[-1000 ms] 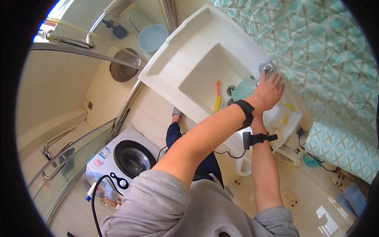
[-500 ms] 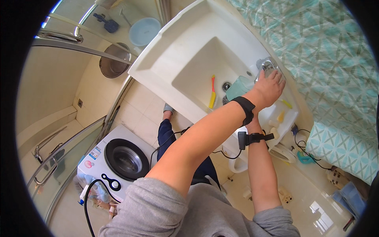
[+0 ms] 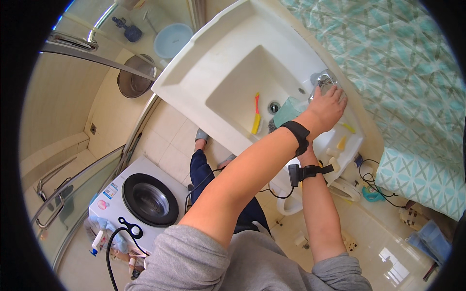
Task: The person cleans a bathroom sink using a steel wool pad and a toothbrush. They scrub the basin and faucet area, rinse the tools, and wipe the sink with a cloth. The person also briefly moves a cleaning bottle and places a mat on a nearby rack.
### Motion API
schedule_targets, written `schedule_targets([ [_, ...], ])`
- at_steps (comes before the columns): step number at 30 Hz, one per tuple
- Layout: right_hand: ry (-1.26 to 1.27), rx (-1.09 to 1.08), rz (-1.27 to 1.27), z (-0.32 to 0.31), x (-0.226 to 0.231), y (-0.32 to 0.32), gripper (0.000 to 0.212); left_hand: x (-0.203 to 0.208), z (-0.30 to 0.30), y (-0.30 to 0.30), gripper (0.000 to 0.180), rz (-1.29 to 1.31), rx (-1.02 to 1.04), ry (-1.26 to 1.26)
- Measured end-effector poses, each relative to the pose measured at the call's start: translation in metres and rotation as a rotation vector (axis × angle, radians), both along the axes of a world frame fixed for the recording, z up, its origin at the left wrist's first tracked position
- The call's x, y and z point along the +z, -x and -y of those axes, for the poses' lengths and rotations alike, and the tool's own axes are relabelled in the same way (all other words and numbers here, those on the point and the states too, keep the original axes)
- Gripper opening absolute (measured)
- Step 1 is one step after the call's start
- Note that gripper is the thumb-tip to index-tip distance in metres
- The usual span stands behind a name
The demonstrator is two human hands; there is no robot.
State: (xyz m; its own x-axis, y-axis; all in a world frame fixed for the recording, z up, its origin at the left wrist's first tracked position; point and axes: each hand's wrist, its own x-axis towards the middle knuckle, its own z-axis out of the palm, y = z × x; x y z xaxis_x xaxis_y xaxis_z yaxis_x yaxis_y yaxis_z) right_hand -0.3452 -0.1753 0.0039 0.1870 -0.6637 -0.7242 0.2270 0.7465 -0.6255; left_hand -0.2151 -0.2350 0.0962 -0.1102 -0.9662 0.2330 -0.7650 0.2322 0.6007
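Note:
My left arm crosses over my right one toward the chrome faucet (image 3: pixel 322 78) at the sink's right rim. My left hand (image 3: pixel 326 110) rests over the faucet's top, fingers wrapped round it. Below the left wrist is my right hand (image 3: pixel 306 156); only its wrist end shows, and its fingers are hidden. A translucent green container (image 3: pixel 287 110) lies tilted in the white sink (image 3: pixel 194 68), close to the drain, partly covered by the left forearm. What holds it, if anything, cannot be seen. Left of the drain lies a brush (image 3: pixel 256 116) with a red and yellow body.
Beside my left arm stands a white washing machine (image 3: pixel 109 194). Small yellow and pale items, including a yellow bottle (image 3: pixel 341 142), sit on the sink's right ledge. A patterned curtain (image 3: pixel 383 63) hangs at right. A blue basin (image 3: pixel 173 41) and a metal pot (image 3: pixel 132 80) are behind the glass.
The whole view has shifted slightly left. My left hand stays on the faucet, and my right hand remains under the left wrist. The brush and container keep their places in the sink.

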Motion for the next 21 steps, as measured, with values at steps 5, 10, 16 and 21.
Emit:
schedule_targets([
  [5,0.406,0.399,-0.143,0.006,-0.016,0.016,0.045,-0.004,0.000,0.005,0.063,0.014,-0.006,-0.050],
  [10,0.261,0.099,-0.042,-0.003,-0.018,0.015,0.048,-0.008,-0.013,0.002,0.056,0.099,-0.055,-0.065],
  [16,0.733,0.750,-0.854,-0.031,0.021,-0.008,0.034,-0.012,-0.104,-0.064,0.041,-0.390,-0.038,-0.042],
  [21,0.333,0.756,-0.357,-0.053,0.074,-0.060,0.029,-0.046,-0.211,-0.195,0.040,-0.269,0.628,0.185],
])
